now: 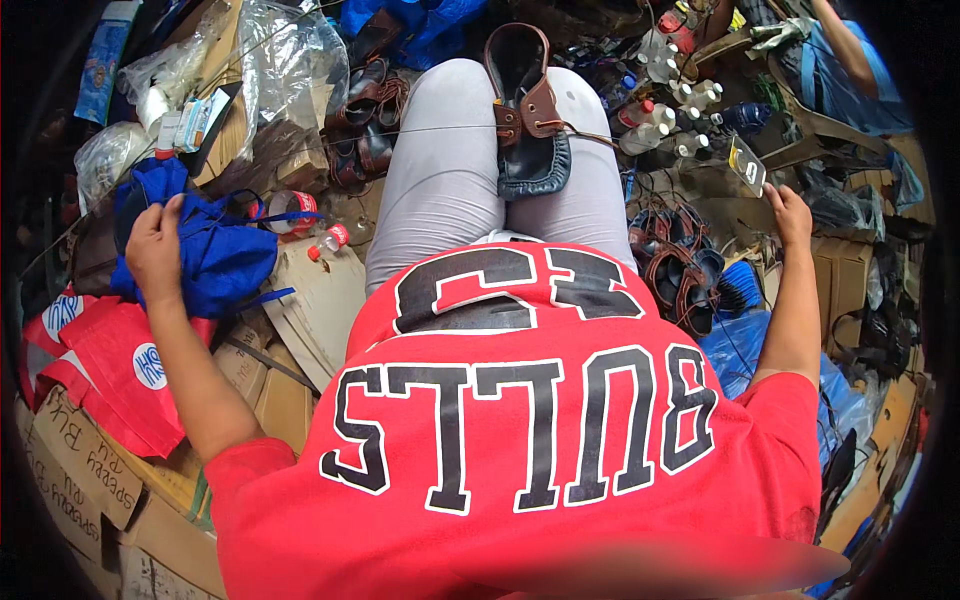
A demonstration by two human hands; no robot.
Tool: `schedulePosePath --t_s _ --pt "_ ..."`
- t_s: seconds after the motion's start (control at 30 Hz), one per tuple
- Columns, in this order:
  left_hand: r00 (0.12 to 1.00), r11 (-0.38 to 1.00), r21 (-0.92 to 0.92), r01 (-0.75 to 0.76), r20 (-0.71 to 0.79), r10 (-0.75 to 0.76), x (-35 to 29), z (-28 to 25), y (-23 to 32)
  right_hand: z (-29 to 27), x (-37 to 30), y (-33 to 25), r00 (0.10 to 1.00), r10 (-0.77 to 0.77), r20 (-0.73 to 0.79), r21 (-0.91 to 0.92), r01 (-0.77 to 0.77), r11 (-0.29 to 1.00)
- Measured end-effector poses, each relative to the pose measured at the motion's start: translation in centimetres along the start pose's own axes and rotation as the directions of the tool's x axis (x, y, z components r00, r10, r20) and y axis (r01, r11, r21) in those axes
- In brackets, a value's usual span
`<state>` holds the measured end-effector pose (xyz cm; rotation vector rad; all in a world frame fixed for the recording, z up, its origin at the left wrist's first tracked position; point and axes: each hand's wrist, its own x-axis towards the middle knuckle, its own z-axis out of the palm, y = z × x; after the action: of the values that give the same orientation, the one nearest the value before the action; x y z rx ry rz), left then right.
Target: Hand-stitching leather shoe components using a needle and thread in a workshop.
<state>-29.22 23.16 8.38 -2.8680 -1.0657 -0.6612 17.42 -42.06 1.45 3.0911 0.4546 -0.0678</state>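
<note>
On my thighs rests an unfinished dark moccasin-style shoe (537, 165), with a gathered black toe and a brown leather collar with eyelets. A thin thread (440, 128) stretches from its left side toward my left hand (155, 250). That hand is raised and closed, seemingly on the thread, in front of a blue cloth bag (220, 235). Out to the right, my right hand (790, 212) is closed in a pinch; what lies in its fingers is too small to make out. By its fingertips shows a black-and-yellow card (746, 166), and whether I touch it cannot be told.
Brown shoes lie in piles at left (372, 140) and right (680, 255). Several capped bottles (650, 125) stand at the upper right. Beside my left arm are a red bag (115, 370) and cardboard boxes (90, 450). Another person's arm (848, 45) shows at the far right.
</note>
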Motion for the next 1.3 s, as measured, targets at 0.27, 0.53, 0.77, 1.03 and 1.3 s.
schedulePosePath --t_s 0.27,0.53,0.77,1.03,1.3 --pt "0.877 0.645 -0.610 0.461 0.421 -0.229 0.2 1.8 -0.3 6.4 3.7 2.6 0.982 0.183 -0.046 0.606 -0.118 0.787" --pt "0.365 0.211 -0.806 0.553 0.462 0.808 0.8 0.1 21.1 5.2 3.2 -2.9 0.974 0.079 0.214 0.608 -0.196 0.769" --pt "0.397 0.317 -0.441 -0.840 -0.099 0.912 6.2 9.3 30.2 3.7 -1.7 -12.3 0.979 -0.121 0.162 0.269 0.074 0.960" --pt "0.359 0.370 -0.331 -0.868 0.097 0.928 10.4 9.4 32.4 -1.1 -7.7 -17.8 0.938 -0.235 -0.253 0.697 0.345 0.628" --pt "0.756 0.520 -0.622 -0.585 -0.188 0.627 9.1 6.2 30.5 -3.9 -8.1 -27.6 0.842 -0.277 -0.464 0.817 0.527 0.235"
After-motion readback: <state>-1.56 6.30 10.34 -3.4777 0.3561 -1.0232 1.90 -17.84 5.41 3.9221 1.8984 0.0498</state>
